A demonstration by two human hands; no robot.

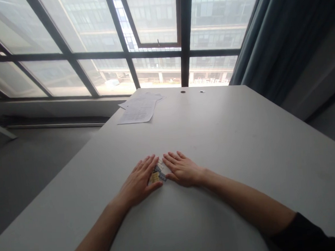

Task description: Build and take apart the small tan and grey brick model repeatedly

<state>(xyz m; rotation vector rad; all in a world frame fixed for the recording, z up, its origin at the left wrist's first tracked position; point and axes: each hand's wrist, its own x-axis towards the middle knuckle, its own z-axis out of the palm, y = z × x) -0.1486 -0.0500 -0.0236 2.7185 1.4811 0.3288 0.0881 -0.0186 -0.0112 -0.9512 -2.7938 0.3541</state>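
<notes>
Several small toy building bricks lie close together on the white table (pixel 214 145), between my two hands. Among them are a yellow brick (pixel 154 177), a grey brick (pixel 162 176) and a white brick (pixel 160 164). My left hand (pixel 141 180) rests flat at their left side, fingers stretched forward and thumb pointing right, partly covering the pile. On the right, my right hand (pixel 183 170) lies palm down with its fingers out and its thumb beside the grey brick. Whatever lies under the palms is hidden.
Printed paper sheets (pixel 139 110) lie at the table's far left edge. Two small round holes, one of them a dark hole (pixel 183 92), are near the far edge. Beyond stand large windows (pixel 158 69), with a dark curtain (pixel 265 47) at the right.
</notes>
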